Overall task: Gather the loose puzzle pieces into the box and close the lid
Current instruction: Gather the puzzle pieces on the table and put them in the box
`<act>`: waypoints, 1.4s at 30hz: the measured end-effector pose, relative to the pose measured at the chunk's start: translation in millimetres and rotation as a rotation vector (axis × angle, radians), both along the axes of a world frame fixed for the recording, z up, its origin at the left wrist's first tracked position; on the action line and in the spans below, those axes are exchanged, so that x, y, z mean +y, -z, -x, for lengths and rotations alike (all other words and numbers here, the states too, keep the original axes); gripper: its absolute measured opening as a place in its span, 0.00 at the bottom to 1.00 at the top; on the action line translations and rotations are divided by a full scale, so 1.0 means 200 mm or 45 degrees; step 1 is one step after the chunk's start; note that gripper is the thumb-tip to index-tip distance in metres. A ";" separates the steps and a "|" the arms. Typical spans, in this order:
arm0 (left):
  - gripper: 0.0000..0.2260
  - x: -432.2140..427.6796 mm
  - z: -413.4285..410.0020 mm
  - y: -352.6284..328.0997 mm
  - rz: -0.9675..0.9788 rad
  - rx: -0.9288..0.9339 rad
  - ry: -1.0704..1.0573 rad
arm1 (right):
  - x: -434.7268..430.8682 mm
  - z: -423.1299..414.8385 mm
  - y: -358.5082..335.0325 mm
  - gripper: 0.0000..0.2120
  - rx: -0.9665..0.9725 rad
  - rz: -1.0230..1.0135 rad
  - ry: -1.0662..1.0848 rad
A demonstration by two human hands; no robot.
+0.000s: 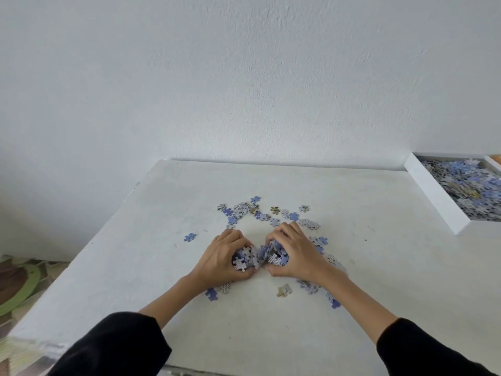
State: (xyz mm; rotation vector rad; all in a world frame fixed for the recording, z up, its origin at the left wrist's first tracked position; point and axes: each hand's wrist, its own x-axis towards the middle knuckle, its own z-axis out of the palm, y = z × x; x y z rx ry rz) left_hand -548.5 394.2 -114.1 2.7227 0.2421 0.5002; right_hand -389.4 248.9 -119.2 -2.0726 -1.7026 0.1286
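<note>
A heap of blue, grey and white puzzle pieces (259,257) is bunched in the middle of the white table (379,267). My left hand (225,256) and my right hand (294,252) curl around it from either side, fingers closed over the pieces. More loose pieces (264,211) lie scattered beyond my hands. A single blue piece (190,237) sits off to the left, and a few others (284,290) lie near my wrists. The open white box (433,196) stands at the far right edge, holding many pieces. No lid is in view.
A white wall rises directly behind the table. The table's left edge drops to a floor with a green and brown mat (19,289). Something orange (496,158) peeks out behind the box.
</note>
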 end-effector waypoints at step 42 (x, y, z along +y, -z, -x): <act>0.07 0.02 -0.18 -0.13 1.008 -0.080 0.021 | -0.05 -0.02 -0.22 0.14 0.670 -0.434 0.295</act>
